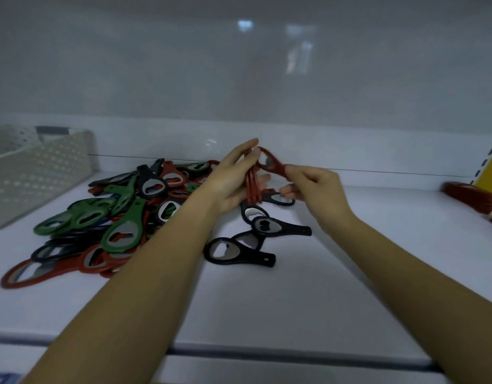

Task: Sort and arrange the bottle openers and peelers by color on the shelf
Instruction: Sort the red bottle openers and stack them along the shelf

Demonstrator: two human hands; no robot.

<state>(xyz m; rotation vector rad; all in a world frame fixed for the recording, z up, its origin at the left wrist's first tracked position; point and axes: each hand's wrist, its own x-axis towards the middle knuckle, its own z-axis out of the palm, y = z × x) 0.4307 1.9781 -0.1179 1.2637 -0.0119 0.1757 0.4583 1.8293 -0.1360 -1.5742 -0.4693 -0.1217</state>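
A mixed pile of bottle openers (123, 212) in green, red and black lies on the white shelf (294, 300) at the left. My left hand (233, 178) holds a stack of red openers (253, 187) upright on edge above the pile's right side. My right hand (314, 187) pinches the handle of a single red opener (269, 162), whose ring end touches the top of the stack. Three black openers (256, 236) lie apart just below my hands.
A white perforated basket (31, 173) stands at the back left. Stacked red openers (472, 195) lie at the far right beside a yellow panel (491, 173). The shelf's back wall rises just behind my hands; its front edge runs across the bottom.
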